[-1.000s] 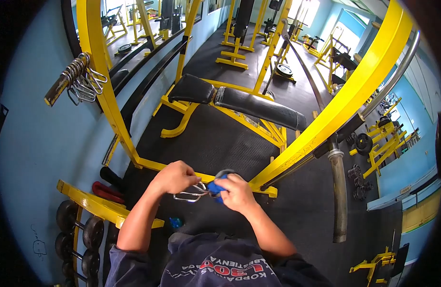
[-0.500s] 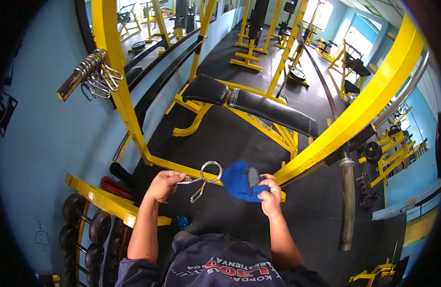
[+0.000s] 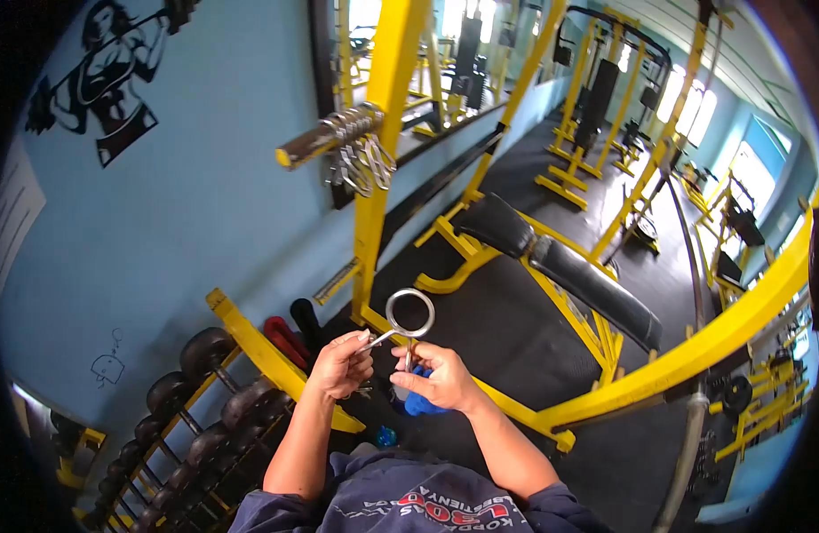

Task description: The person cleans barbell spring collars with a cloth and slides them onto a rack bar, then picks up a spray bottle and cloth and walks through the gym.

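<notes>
A metal spring collar (image 3: 410, 313) with a round ring stands upright between my two hands, its ring above the fingers. My left hand (image 3: 341, 365) is closed on one of its handles. My right hand (image 3: 434, 377) has its fingers closed at the other handle and also holds a blue cloth (image 3: 421, 404), which hangs below the fingers. Several more spring collars (image 3: 361, 147) hang on a peg (image 3: 305, 149) of the yellow rack, up and to the left of my hands.
A dumbbell rack (image 3: 276, 360) stands at the lower left by the blue wall. Ahead are a black padded bench (image 3: 596, 289) and the yellow frame (image 3: 516, 404) of the rack. A small blue object (image 3: 385, 436) lies on the floor near my body.
The view has swung left toward the wall and the collar peg. My hands have come back together, and my right hand now touches the collar while still holding the cloth.
</notes>
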A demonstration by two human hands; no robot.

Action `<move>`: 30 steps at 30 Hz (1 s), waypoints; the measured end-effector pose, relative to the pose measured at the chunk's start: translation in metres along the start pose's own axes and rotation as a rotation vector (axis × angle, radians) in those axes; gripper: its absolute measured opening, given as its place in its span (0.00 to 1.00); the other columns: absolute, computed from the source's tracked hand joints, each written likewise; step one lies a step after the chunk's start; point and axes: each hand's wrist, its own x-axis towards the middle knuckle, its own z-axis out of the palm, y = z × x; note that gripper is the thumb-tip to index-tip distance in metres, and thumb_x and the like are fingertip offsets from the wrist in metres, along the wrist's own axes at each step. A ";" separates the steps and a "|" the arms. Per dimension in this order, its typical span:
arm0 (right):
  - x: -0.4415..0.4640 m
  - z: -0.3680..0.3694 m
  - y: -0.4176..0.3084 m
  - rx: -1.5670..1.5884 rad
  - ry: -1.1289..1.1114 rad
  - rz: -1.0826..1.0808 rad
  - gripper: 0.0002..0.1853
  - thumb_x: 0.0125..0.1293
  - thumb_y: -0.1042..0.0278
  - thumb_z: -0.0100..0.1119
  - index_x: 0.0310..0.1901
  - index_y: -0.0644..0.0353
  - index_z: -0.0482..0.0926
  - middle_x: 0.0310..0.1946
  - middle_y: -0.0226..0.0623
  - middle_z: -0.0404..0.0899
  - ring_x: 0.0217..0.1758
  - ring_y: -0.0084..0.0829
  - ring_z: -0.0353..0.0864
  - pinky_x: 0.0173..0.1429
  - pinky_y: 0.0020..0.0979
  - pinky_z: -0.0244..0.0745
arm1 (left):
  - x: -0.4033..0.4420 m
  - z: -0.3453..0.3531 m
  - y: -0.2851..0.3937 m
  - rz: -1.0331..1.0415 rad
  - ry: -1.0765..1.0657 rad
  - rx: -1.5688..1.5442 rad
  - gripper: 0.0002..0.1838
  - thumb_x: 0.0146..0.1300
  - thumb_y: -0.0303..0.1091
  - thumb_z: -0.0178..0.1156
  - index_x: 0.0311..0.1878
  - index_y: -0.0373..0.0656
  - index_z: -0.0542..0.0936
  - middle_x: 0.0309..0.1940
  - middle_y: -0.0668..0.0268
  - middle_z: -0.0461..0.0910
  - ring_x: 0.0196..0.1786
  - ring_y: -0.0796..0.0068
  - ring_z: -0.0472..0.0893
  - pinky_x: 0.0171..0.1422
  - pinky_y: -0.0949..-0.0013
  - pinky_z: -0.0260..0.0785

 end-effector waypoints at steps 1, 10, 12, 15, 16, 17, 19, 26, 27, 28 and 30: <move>0.019 0.007 -0.007 -0.044 0.004 -0.071 0.20 0.58 0.67 0.70 0.47 0.70 0.77 0.30 0.27 0.78 0.34 0.15 0.74 0.43 0.21 0.73 | -0.003 -0.005 0.014 0.093 -0.004 0.030 0.12 0.66 0.39 0.58 0.27 0.48 0.71 0.14 0.78 0.56 0.15 0.84 0.54 0.22 0.75 0.46; 0.178 0.042 -0.079 -0.262 -0.141 -0.209 0.18 0.59 0.67 0.69 0.47 0.69 0.78 0.31 0.27 0.77 0.35 0.16 0.73 0.41 0.22 0.71 | 0.019 -0.046 0.149 1.100 0.171 0.813 0.20 0.71 0.45 0.50 0.56 0.41 0.79 0.52 0.61 0.75 0.52 0.74 0.72 0.56 0.71 0.64; 0.203 0.045 -0.086 -0.306 -0.101 -0.223 0.17 0.58 0.66 0.69 0.45 0.67 0.78 0.30 0.26 0.76 0.34 0.16 0.72 0.40 0.22 0.70 | 0.031 -0.050 0.171 1.182 0.203 0.852 0.19 0.71 0.42 0.52 0.56 0.41 0.79 0.52 0.60 0.76 0.52 0.73 0.74 0.55 0.71 0.66; 0.234 0.041 -0.087 -0.376 -0.036 -0.247 0.16 0.57 0.68 0.69 0.44 0.67 0.78 0.29 0.25 0.74 0.33 0.16 0.70 0.40 0.21 0.69 | 0.056 -0.057 0.189 1.178 0.221 0.920 0.16 0.64 0.32 0.61 0.55 0.41 0.80 0.47 0.61 0.80 0.49 0.73 0.76 0.53 0.71 0.69; 0.241 0.039 -0.086 -0.397 -0.014 -0.243 0.16 0.57 0.68 0.69 0.44 0.67 0.78 0.29 0.25 0.74 0.34 0.16 0.70 0.40 0.21 0.69 | 0.064 -0.059 0.194 1.175 0.209 0.913 0.16 0.64 0.32 0.61 0.55 0.41 0.80 0.47 0.61 0.80 0.49 0.73 0.76 0.53 0.71 0.69; 0.247 0.037 -0.084 -0.404 -0.004 -0.237 0.16 0.57 0.68 0.69 0.44 0.67 0.78 0.29 0.25 0.74 0.34 0.16 0.70 0.40 0.21 0.69 | 0.072 -0.061 0.198 1.166 0.194 0.890 0.17 0.64 0.32 0.62 0.55 0.42 0.80 0.46 0.61 0.80 0.49 0.74 0.76 0.53 0.71 0.69; 0.257 0.033 -0.079 -0.436 0.015 -0.214 0.16 0.57 0.69 0.69 0.44 0.67 0.78 0.29 0.25 0.74 0.34 0.16 0.70 0.40 0.21 0.69 | 0.089 -0.069 0.203 1.150 0.166 0.861 0.17 0.63 0.33 0.62 0.55 0.42 0.80 0.46 0.61 0.80 0.49 0.75 0.76 0.53 0.72 0.70; 0.263 0.019 -0.075 -0.604 0.054 -0.231 0.16 0.56 0.67 0.68 0.43 0.66 0.78 0.29 0.31 0.76 0.33 0.22 0.74 0.42 0.26 0.71 | 0.136 -0.092 0.203 0.978 -0.093 0.692 0.18 0.64 0.32 0.62 0.57 0.42 0.79 0.50 0.62 0.79 0.52 0.75 0.76 0.56 0.71 0.68; 0.263 0.019 -0.076 -0.649 0.083 -0.282 0.16 0.56 0.66 0.68 0.43 0.65 0.78 0.29 0.33 0.77 0.33 0.26 0.75 0.43 0.27 0.72 | 0.141 -0.095 0.202 0.963 -0.111 0.687 0.18 0.64 0.32 0.61 0.58 0.43 0.78 0.50 0.62 0.78 0.53 0.75 0.75 0.58 0.70 0.67; 0.264 0.018 -0.076 -0.695 0.112 -0.333 0.17 0.55 0.66 0.69 0.43 0.65 0.78 0.30 0.36 0.78 0.34 0.29 0.77 0.43 0.29 0.72 | 0.144 -0.094 0.202 0.956 -0.120 0.686 0.18 0.64 0.32 0.61 0.58 0.43 0.78 0.50 0.62 0.78 0.53 0.75 0.75 0.58 0.70 0.67; 0.266 0.016 -0.076 -0.697 0.122 -0.315 0.17 0.55 0.64 0.69 0.42 0.65 0.78 0.30 0.39 0.78 0.34 0.35 0.78 0.42 0.32 0.73 | 0.150 -0.091 0.203 0.868 -0.225 0.551 0.22 0.66 0.32 0.59 0.62 0.39 0.73 0.53 0.65 0.76 0.57 0.75 0.73 0.63 0.70 0.62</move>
